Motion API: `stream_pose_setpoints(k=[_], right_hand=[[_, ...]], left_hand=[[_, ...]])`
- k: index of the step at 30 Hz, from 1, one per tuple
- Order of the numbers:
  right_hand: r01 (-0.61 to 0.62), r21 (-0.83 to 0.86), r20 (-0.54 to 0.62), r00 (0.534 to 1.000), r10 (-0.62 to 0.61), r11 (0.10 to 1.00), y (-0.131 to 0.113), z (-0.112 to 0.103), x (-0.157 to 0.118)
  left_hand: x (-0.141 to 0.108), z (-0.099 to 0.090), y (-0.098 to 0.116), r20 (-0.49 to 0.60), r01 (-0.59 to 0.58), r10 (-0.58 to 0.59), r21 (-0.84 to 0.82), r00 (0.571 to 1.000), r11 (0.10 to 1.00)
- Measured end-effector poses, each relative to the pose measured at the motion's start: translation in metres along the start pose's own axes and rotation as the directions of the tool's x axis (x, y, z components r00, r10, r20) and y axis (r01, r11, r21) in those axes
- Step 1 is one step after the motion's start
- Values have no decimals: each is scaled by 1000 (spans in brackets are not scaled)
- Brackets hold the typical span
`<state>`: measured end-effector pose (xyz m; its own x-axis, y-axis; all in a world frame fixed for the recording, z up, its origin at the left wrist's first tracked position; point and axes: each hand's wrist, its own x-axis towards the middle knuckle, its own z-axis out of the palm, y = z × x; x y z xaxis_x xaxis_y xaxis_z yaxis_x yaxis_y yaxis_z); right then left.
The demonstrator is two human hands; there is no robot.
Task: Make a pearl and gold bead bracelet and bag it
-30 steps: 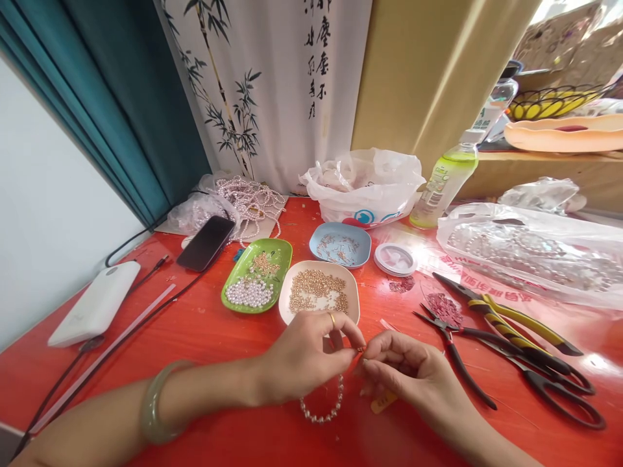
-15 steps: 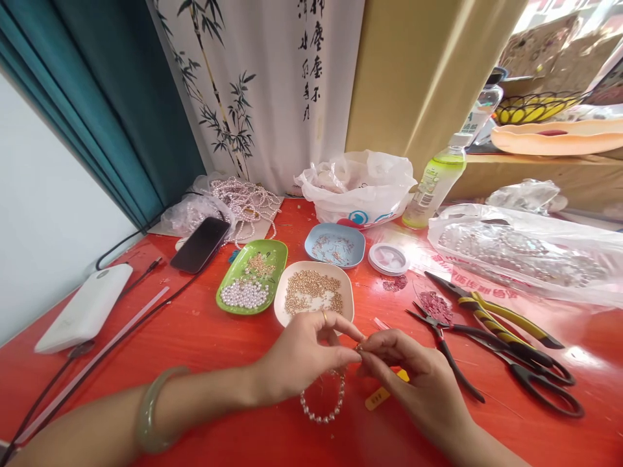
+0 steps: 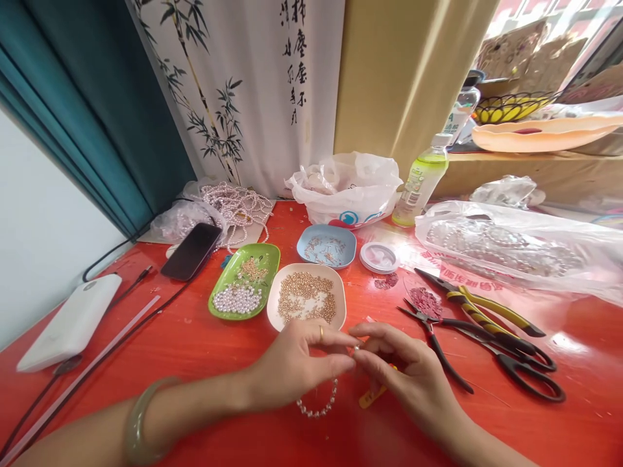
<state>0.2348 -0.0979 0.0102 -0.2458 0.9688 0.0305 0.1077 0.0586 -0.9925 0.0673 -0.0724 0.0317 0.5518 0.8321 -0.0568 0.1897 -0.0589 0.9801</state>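
Note:
My left hand [image 3: 309,357] and my right hand [image 3: 406,363] meet fingertip to fingertip over the table. Both are closed in a pinch around one end of a beaded strand, where a small white bead [image 3: 357,348] shows between them. A loop of the beaded strand [image 3: 318,412] hangs below my left hand, its upper part hidden behind the fingers. Partly covered by my right hand is a small yellow tag [image 3: 372,397]. Just beyond my left hand sits a cream dish [image 3: 272,311] of gold beads, beside a green tray [image 3: 214,308] of white and gold beads.
Behind are a blue dish [image 3: 302,250] with small metal pieces and a round clear container [image 3: 379,258]. Small pliers [image 3: 432,331], yellow-black pliers [image 3: 487,318] and scissors [image 3: 530,376] lie right. A phone [image 3: 191,251], white power bank [image 3: 71,322] and cables are left; a bottle [image 3: 421,181] stands behind.
The whole view has shifted slightly, moving the scene left. My fingers have shifted on the strand; a white bead now shows between them, and less of the hanging loop is visible.

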Motion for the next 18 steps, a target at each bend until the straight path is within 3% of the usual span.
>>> stream_pose_setpoints(k=[6,11,15,18], right_hand=[[-181,238,156,977,146,954,-1,0,0],[-270,354,275,945,176,895,-4,-1,2],[-258,387,313,940,137,885,-1,1,2],[-236,301,312,940,138,924,-7,-4,5]], left_hand=[[2,5,3,87,4,21,-277,996,961],[-1,7,7,118,-34,65,-242,991,970],[-3,7,4,136,50,-14,-266,991,963],[-2,6,-2,85,105,-88,-228,993,968]])
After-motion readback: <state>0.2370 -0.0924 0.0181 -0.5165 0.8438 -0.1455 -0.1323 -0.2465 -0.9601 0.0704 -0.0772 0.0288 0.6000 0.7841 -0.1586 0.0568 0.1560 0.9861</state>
